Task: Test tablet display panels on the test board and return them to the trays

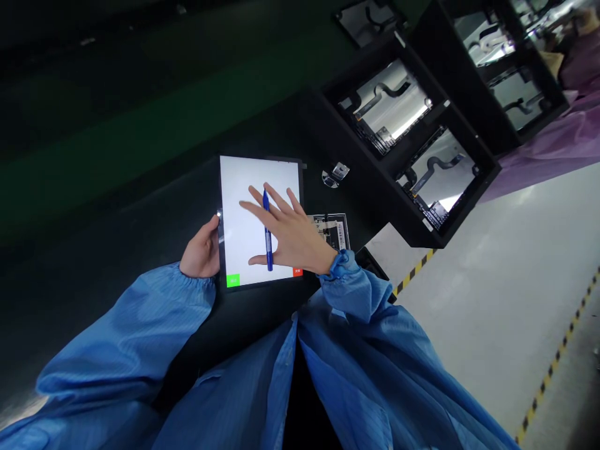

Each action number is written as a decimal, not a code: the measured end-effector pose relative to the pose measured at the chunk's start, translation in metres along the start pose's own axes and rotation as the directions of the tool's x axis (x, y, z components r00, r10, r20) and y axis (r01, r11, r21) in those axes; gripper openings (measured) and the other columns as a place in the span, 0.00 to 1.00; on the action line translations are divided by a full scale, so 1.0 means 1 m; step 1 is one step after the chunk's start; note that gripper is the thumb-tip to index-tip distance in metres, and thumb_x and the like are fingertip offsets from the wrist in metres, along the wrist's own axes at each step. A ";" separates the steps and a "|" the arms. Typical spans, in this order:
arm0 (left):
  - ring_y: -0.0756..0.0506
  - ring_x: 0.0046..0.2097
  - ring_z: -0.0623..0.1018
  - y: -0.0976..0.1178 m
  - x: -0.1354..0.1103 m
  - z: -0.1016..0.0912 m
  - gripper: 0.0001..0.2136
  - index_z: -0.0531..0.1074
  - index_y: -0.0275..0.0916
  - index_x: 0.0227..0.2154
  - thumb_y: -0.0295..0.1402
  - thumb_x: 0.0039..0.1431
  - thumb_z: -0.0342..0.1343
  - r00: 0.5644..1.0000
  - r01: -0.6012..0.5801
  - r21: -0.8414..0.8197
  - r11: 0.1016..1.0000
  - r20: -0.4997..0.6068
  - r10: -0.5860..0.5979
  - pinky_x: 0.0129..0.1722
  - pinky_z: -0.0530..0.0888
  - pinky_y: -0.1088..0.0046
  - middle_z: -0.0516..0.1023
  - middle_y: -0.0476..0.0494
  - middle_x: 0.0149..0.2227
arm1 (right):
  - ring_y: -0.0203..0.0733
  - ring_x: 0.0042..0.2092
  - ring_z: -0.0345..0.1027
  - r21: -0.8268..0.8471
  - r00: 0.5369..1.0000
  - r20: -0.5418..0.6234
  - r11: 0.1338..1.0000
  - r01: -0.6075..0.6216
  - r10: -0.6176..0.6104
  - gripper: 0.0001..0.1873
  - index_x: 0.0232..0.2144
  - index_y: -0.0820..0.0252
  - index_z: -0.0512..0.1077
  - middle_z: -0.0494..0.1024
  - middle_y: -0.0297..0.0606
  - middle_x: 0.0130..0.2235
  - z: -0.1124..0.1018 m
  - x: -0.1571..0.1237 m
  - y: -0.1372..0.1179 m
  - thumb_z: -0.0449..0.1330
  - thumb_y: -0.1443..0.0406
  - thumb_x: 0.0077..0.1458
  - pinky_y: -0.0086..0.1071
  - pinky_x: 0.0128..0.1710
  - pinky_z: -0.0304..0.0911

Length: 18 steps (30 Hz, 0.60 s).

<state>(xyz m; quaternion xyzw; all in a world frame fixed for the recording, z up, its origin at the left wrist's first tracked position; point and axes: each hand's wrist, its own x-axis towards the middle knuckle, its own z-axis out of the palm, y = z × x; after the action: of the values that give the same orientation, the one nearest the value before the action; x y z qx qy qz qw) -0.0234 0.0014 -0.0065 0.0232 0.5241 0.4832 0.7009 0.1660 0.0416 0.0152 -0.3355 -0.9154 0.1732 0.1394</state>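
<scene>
A flat display panel (239, 181) with a lit white screen and a dark frame is in front of me. A green box and a red box show at its lower corners. My left hand (202, 250) grips the panel's left edge, its fingers partly hidden behind it. Over the white screen is my right hand (293, 234), back up, with the fingers spread wide. A blue marker pen (268, 240) lies across its thumb and fingers and is carried by that hand. Whether the fingertips touch the screen, I cannot tell.
Right of the panel are a small shiny metal piece (335, 175) and a labelled part (335, 230), partly covered by my wrist. Black trays (394, 169) hold panels with ribbon cables. Striped tape (415, 272) marks the floor. A person in a purple garment (544, 144) is at far right.
</scene>
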 end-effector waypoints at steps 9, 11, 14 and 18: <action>0.38 0.43 0.81 -0.002 0.007 -0.003 0.21 0.77 0.32 0.45 0.40 0.70 0.42 0.999 0.054 -0.059 0.997 -0.003 -0.054 0.46 0.79 0.59 0.81 0.37 0.36 | 0.43 0.61 0.67 -0.102 0.915 -0.393 0.993 0.052 -0.088 0.09 0.39 0.60 0.76 0.74 0.41 0.57 0.013 -0.025 -0.006 0.56 0.64 0.67 0.38 0.63 0.65; 0.40 0.40 0.82 -0.001 0.006 -0.002 0.20 0.77 0.33 0.42 0.39 0.70 0.42 0.998 0.047 -0.084 0.995 -0.043 -0.051 0.44 0.80 0.62 0.80 0.39 0.32 | 0.41 0.58 0.70 -0.017 0.858 -0.513 1.000 0.005 -0.013 0.08 0.44 0.60 0.75 0.75 0.41 0.57 -0.005 -0.032 -0.002 0.58 0.65 0.66 0.35 0.59 0.69; 0.41 0.38 0.82 0.001 0.001 -0.001 0.18 0.77 0.34 0.39 0.37 0.70 0.43 0.988 0.030 -0.102 0.994 -0.148 -0.045 0.43 0.80 0.64 0.80 0.41 0.29 | 0.40 0.50 0.75 0.099 0.769 -0.618 0.986 -0.131 0.164 0.09 0.46 0.57 0.75 0.78 0.38 0.53 -0.022 -0.050 0.016 0.58 0.67 0.65 0.33 0.51 0.72; 0.41 0.39 0.82 0.005 -0.006 0.002 0.20 0.77 0.33 0.37 0.36 0.71 0.40 0.971 0.054 -0.139 0.989 -0.224 -0.085 0.46 0.79 0.62 0.80 0.42 0.28 | 0.37 0.37 0.74 0.120 0.738 -0.574 0.928 -0.353 0.355 0.09 0.43 0.58 0.77 0.81 0.36 0.39 -0.011 -0.086 0.055 0.57 0.66 0.66 0.31 0.38 0.70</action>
<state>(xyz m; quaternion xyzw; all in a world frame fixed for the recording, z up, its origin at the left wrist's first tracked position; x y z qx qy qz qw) -0.0247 0.0010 0.0013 -0.0977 0.5689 0.4914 0.6521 0.2641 0.0264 -0.0094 -0.5399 -0.7462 0.0858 0.3799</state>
